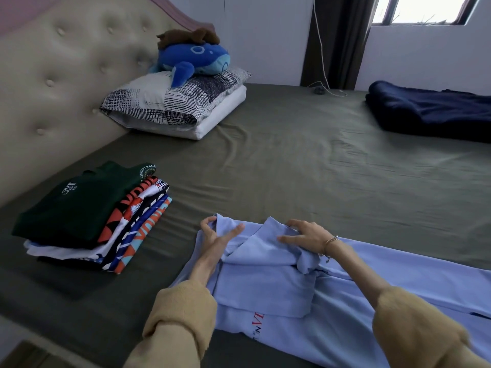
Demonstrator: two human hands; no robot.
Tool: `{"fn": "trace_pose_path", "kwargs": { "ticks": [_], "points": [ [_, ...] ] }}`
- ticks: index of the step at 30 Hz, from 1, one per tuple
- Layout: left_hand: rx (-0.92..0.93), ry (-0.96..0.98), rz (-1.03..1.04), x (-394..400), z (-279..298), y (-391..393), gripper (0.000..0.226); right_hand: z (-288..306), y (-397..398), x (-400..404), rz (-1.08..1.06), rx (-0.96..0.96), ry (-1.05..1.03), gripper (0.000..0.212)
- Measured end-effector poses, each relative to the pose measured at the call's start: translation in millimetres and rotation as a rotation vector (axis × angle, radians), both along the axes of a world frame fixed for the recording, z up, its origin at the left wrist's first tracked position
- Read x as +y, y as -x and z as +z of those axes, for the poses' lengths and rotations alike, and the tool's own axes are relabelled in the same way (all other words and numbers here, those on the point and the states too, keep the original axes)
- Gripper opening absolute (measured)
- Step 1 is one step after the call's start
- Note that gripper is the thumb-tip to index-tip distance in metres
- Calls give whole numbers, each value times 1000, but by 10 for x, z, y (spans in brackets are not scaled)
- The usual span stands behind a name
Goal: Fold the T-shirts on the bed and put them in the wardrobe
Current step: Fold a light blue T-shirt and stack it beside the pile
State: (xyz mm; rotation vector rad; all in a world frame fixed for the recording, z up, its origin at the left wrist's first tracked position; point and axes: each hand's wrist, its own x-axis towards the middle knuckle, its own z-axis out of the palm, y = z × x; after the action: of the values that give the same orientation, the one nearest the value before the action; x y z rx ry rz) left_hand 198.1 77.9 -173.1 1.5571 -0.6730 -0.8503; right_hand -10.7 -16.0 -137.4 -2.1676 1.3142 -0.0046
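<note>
Folding's well underway: a stack of folded T-shirts [87,216] sits on the bed [292,160], light blue shirt [332,288] half folded. Left hand [215,235] pinches its edge, right hand [305,235] presses it with spread fingers; wardrobe trip is still left

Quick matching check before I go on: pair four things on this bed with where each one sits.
Things:
1. light blue shirt
2. folded stack
3. blue plush toy
4. dark blue blanket

Places:
A. on the pillows
B. far right of the bed
C. under both hands
D. left, near the headboard

Pairs: 1-C, 2-D, 3-A, 4-B
</note>
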Motion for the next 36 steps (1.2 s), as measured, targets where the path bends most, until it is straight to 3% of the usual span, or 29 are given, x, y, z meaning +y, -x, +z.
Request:
{"fn": "trace_pose_path", "kwargs": {
  "ticks": [2, 5, 7, 9, 14, 18, 20, 25, 29, 31, 34, 36],
  "points": [
    [-59, -28, -86, 26, -41, -32, 100, 20, 36, 5, -21, 17, -31, 38],
    [-92, -73, -201, 72, -65, -80, 129, 10, 131, 8, -39, 30, -48, 25],
    [-144, -74, -250, 98, -57, -66, 139, -17, 197, 13, -64, 15, -89, 38],
    [-194, -92, -287, 110, -51, -57, 143, -42, 226, 30, -56, -15, -91, 37],
    [-247, -156, -393, 117, 7, -89, 140, 15, 150, 23, 11, -106, -46, 16],
    [-276, -150, -426, 122, 40, -88, 130, 168, 195, 12, -49, 165, -265, 60],
    [-341, -151, -438, 108, 61, -74, 126, 195, 302, 4, -30, 210, -329, 57],
    [-487, -172, -448, 98, 150, -42, 114, 186, 529, 24, -102, -146, -489, 16],
    [-508, -219, -463, 105, 176, -29, 110, 213, 617, 52, -104, -169, -449, 39],
    [-526, -234, -460, 96, 180, -24, 108, 274, 657, 60, -46, -172, -457, 20],
    [-580, -257, -461, 83, 207, 9, 102, 340, 715, 99, -31, -178, -503, 29],
    [-624, -278, -457, 79, 234, 45, 99, 327, 749, 146, -49, -207, -546, 13]
  ]
}}
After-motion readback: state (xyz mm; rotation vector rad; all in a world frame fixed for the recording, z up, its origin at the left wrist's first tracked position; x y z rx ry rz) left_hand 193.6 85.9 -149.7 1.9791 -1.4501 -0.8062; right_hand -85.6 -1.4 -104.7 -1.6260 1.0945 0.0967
